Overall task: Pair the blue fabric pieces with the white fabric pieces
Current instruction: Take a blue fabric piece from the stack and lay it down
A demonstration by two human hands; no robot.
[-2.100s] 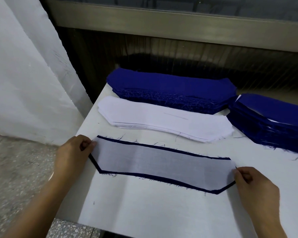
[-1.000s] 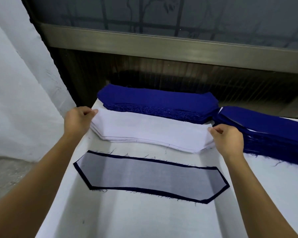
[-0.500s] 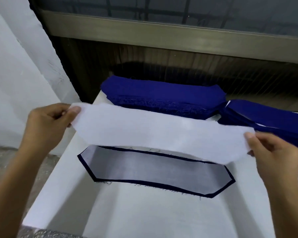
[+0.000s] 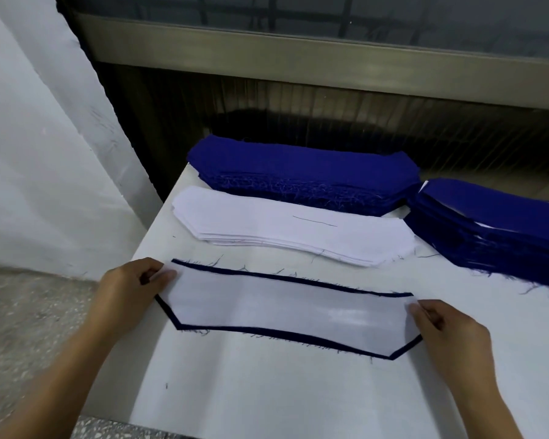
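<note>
Pinch grips: left hand (image 4: 130, 289) and right hand (image 4: 450, 331) hold ends of white piece (image 4: 286, 308) atop blue piece (image 4: 229, 327).

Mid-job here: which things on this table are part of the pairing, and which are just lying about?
In the job: white piece, held at both ends by left hand and right hand; blue piece under it; white stack; back blue stack; right blue stack.

Lying about: dark thread on the white stack; window ledge; white wall.
</note>
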